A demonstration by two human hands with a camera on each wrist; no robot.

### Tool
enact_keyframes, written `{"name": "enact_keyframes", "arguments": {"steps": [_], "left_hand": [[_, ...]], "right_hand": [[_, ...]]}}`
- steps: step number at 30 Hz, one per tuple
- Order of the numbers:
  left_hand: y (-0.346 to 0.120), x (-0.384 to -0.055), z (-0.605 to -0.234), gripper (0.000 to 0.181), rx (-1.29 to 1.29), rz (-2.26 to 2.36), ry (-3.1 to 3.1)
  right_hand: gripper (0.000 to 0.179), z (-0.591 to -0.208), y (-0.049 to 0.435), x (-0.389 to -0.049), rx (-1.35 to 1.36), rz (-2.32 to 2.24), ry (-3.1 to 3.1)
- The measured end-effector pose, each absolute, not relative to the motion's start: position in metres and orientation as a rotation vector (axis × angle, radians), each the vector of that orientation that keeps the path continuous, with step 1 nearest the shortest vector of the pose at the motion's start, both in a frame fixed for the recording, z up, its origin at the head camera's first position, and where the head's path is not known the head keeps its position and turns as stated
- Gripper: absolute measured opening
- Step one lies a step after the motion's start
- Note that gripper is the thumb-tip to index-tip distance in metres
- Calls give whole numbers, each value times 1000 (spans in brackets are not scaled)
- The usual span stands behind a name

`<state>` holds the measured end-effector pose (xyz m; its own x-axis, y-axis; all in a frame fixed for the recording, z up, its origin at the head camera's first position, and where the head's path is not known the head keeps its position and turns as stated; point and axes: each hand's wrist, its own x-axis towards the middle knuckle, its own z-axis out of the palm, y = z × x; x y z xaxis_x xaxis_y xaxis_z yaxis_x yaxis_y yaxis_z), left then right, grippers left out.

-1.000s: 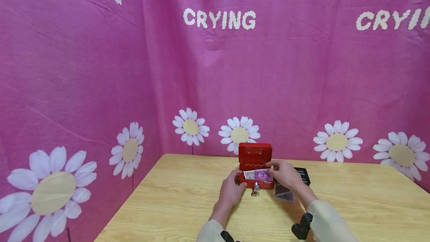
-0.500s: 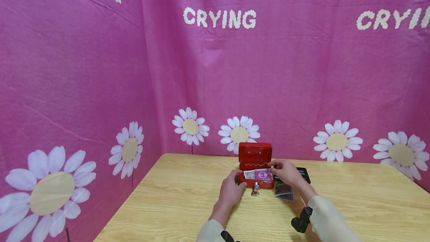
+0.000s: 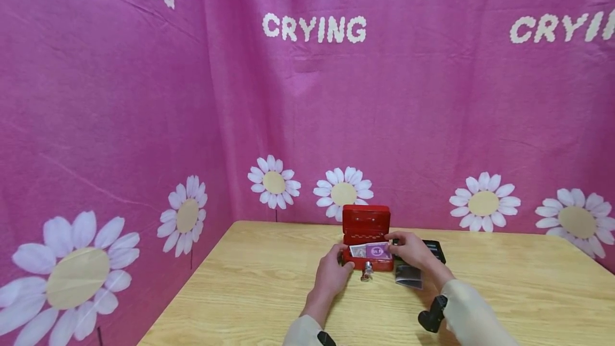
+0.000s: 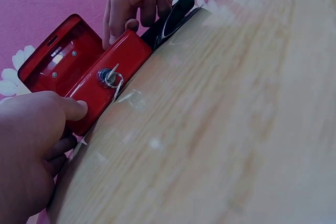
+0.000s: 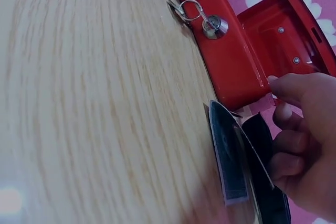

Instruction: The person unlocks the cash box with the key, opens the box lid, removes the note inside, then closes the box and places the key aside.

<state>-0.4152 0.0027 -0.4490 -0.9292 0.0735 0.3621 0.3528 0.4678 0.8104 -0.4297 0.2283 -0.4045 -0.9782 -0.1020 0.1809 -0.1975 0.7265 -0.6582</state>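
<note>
A small red cash box (image 3: 370,265) stands on the table with its lid (image 3: 366,220) raised at the back. A key on a ring (image 4: 114,80) sits in its front lock. My left hand (image 3: 331,273) grips the box's left end, thumb on the front face. A purple-and-grey paper banknote (image 3: 377,251) lies across the box opening. My right hand (image 3: 412,250) is at the right end, pinching the banknote's edge between thumb and forefinger; its other fingers are curled.
Right of the box, partly behind my right hand, lies a black slotted, wallet-like item (image 3: 434,251). A dark folded flap with a clear edge (image 3: 408,276) stands partly up in front of it. A pink curtain with daisies (image 3: 413,122) hangs behind the wooden table (image 3: 240,292).
My right hand first shifted slightly right, off the banknote's edge, then came back to it. The flap beside the box has shifted a little. My left hand stays on the box.
</note>
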Motion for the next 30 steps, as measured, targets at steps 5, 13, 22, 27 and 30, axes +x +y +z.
{"name": "enact_keyframes", "arguments": {"steps": [5,13,22,27,30], "left_hand": [[3,-413,-448,36,-368,-1433,-2448],[5,-411,-445,37,-382,-1439,-2447],[2,-411,-444,37,-418,-1397,-2423],[1,-411,-447,37,-417,-1396,-2408],[-1,-411,-447,38,-417,-1387,-2407]], "right_hand": [[44,-403,228,-429,248,1077,-2834],[40,-398,229,-430,238,1062,-2872],[18,-400,224,-430,238,1096,-2759],[14,-401,219,-427,268,1132,-2730],[15,-400,217,-427,247,1166,-2718]]}}
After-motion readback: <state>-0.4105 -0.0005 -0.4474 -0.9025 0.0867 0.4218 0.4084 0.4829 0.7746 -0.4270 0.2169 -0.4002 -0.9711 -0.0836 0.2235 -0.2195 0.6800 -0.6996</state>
